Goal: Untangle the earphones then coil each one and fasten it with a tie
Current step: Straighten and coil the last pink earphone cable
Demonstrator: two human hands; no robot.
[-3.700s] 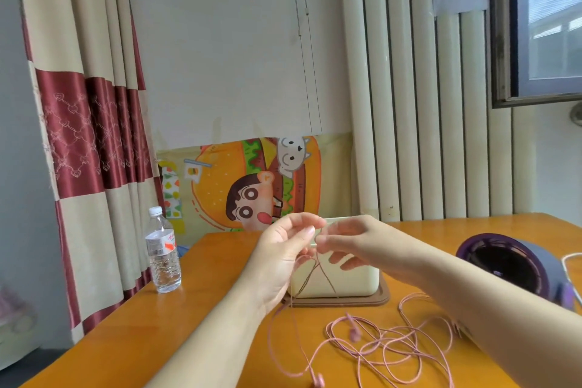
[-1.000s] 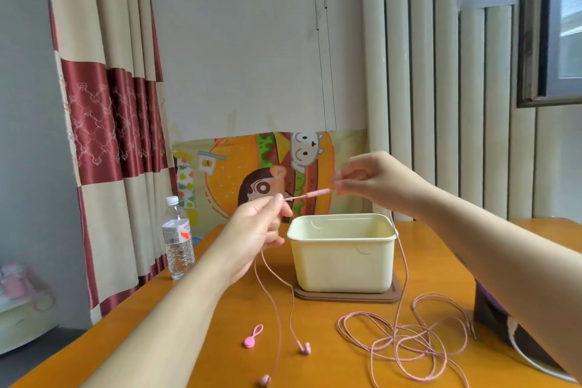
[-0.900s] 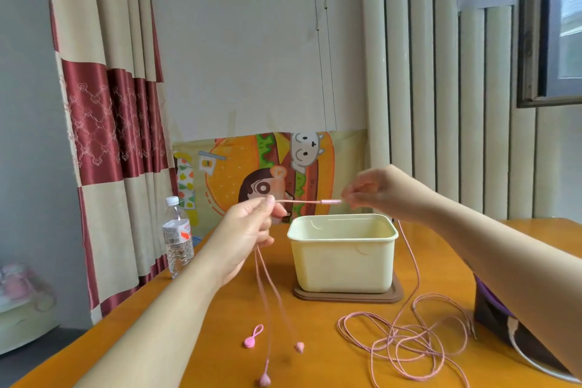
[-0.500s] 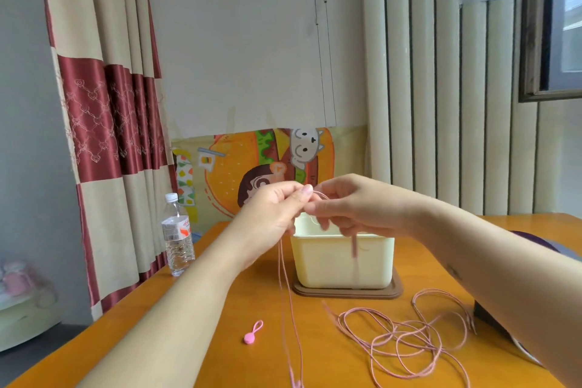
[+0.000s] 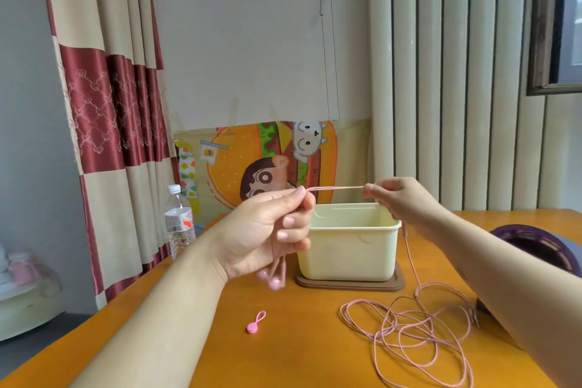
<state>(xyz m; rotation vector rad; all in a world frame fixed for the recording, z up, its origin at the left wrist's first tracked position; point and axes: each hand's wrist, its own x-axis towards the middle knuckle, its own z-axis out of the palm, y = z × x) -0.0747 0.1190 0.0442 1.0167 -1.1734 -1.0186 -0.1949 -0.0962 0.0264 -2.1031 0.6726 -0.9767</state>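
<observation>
The dark purple round object (image 5: 535, 249) at the right edge is partly covered by the right forearm and hard to identify. The inner floor of the pale yellow plastic tub (image 5: 348, 249) is out of sight, so contents cannot be told; the tub stands on a brown tray (image 5: 349, 284).

Left hand (image 5: 264, 233): raised, palm toward camera, thumb and forefinger pinching the thin pink earphone cable (image 5: 406, 334); the two pink earbuds (image 5: 273, 280) dangle below the palm. Right hand (image 5: 400, 198): raised level with it, fingertips pinched on the same cable. A short doubled run of cable is stretched taut between the hands above the tub. From the right hand the cable drops to a loose tangle on the orange wooden table (image 5: 299, 356), right of the tub.

A small pink silicone tie (image 5: 255, 323) lies on the table, left of the tangle. A clear plastic water bottle (image 5: 179, 222) stands at the table's left edge.
</observation>
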